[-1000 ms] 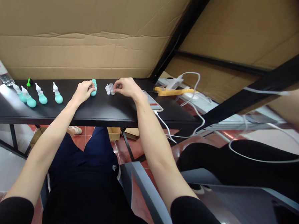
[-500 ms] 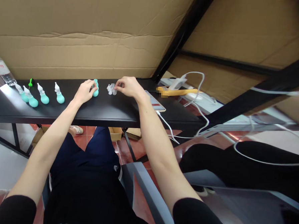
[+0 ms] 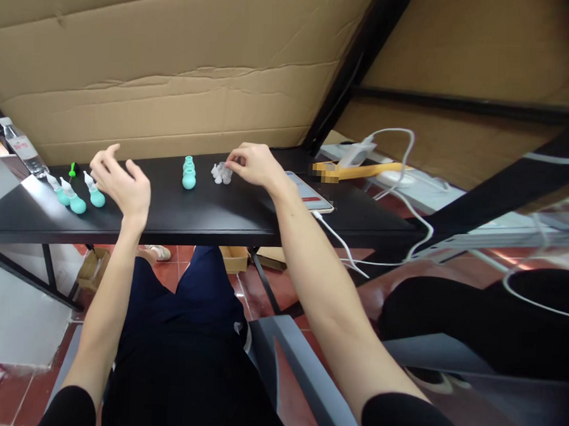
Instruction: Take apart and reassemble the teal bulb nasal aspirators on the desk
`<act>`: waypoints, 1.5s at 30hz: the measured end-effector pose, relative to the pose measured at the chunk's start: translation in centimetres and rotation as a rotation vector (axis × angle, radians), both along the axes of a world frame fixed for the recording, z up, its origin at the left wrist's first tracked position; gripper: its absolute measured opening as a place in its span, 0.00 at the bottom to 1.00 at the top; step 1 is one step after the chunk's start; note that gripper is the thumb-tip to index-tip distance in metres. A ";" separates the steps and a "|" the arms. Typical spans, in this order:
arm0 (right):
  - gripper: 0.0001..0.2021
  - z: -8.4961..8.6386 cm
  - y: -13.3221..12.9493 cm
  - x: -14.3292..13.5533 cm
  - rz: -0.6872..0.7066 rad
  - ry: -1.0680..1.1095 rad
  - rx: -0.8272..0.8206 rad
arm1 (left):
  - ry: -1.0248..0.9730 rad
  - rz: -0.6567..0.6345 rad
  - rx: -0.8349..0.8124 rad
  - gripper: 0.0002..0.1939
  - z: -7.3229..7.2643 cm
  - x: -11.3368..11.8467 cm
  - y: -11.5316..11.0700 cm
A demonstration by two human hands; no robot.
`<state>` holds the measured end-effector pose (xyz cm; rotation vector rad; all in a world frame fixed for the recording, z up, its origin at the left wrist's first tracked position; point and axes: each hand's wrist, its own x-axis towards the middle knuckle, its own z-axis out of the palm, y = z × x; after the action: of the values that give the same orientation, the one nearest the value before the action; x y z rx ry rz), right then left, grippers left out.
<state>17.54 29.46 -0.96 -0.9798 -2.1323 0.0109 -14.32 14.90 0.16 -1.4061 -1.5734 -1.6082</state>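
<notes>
My left hand is raised over the left part of the black table, fingers apart and nothing in them. Left of it lie several teal bulbs with clear nozzles. In the middle, a short row of teal bulbs without nozzles stands with nothing touching it. My right hand is at the small pile of clear plastic pieces, thumb and fingertips pinched together at its right edge. Whether a piece is between those fingertips is too small to make out.
A plastic bottle leans at the far left near a green and black item. Right of my right hand lie a phone or tablet with a white cable and a yellow strip. Cardboard backs the table.
My left hand has let go of the teal bulbs in the middle, moved left and opened. My right hand stays by the clear pieces. The view has shifted slightly.
</notes>
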 end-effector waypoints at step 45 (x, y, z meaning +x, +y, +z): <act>0.20 1.5 -1.5 -1.9 0.308 -0.023 -0.078 | 0.427 -0.842 -0.213 0.16 -1.7 0.2 5.7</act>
<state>15.67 27.96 0.51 -0.6887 -2.2984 0.2363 -14.11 20.61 -1.52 -2.5522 -0.9543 -1.3903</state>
